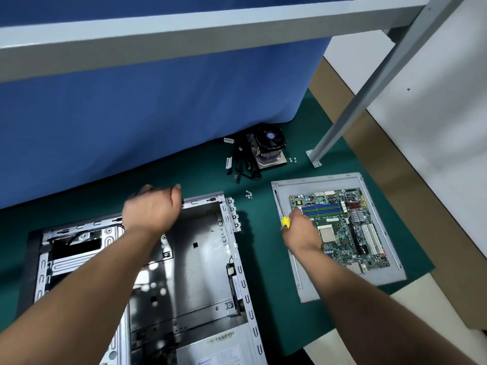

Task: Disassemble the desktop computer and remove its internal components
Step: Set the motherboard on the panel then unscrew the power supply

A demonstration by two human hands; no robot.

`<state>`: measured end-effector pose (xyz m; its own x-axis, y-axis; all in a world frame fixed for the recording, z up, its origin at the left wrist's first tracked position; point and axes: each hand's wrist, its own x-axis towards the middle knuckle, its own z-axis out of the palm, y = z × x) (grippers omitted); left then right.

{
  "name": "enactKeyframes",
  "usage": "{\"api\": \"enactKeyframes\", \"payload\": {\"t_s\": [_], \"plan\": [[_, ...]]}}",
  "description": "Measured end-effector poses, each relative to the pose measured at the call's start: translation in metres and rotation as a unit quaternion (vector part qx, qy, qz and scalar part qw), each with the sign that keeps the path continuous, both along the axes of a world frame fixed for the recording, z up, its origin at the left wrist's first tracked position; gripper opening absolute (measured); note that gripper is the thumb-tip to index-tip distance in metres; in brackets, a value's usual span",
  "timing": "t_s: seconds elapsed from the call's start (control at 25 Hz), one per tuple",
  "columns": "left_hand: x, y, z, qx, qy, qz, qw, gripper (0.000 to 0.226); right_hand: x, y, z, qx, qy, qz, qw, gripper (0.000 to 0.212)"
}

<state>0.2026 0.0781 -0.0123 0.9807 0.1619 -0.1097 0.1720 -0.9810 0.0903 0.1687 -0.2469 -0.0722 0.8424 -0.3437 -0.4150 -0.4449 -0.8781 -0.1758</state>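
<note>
The open metal computer case (200, 248) lies on its side on the green mat, with its power supply (218, 349) still inside at the near end. My left hand (151, 209) grips the far top rim of the case with curled fingers. My right hand (300, 230) holds a yellow-handled screwdriver (286, 222) beside the removed motherboard (342, 227), which lies on the grey side panel (316, 288) to the right. The cooler with fan (268, 148) and a bundle of black cables (241, 164) lie at the back of the mat.
Loose screws (248, 194) lie between case and panel, more screws (293, 160) lie by the cooler. A blue cloth (158, 101) hangs behind the mat. A grey frame leg (342, 119) stands at the back right, its foot bolted down.
</note>
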Motion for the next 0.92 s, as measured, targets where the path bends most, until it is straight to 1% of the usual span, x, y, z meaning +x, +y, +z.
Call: {"api": "enactKeyframes", "payload": {"t_s": [0.12,0.4,0.56,0.76,0.84,0.88,0.92], "plan": [[0.001,0.0,-0.002,0.008,-0.005,-0.002,1.0,0.051,0.021,-0.001,-0.005,-0.032,0.001,0.002,0.999,0.033],[0.002,0.0,-0.011,0.004,-0.018,-0.01,1.0,0.046,0.03,0.003,-0.018,-0.088,0.014,0.036,0.995,0.048],[0.002,0.003,-0.015,0.01,-0.04,-0.017,0.999,0.048,0.026,0.003,-0.019,-0.105,0.016,0.049,0.993,0.044],[0.001,0.003,-0.011,0.005,-0.009,-0.009,1.0,0.056,0.02,0.006,-0.004,-0.139,0.029,0.086,0.986,0.041],[-0.002,0.006,-0.008,-0.012,-0.014,-0.025,1.0,0.056,0.012,0.011,0.009,-0.114,0.011,0.108,0.988,0.043],[-0.002,0.008,-0.006,-0.034,-0.014,-0.038,0.999,0.054,0.008,0.016,0.017,-0.073,-0.003,0.12,0.99,0.043],[-0.003,0.011,-0.004,-0.063,-0.005,-0.052,0.997,0.049,0.005,0.022,0.025,-0.012,-0.02,0.128,0.991,0.043]]}}
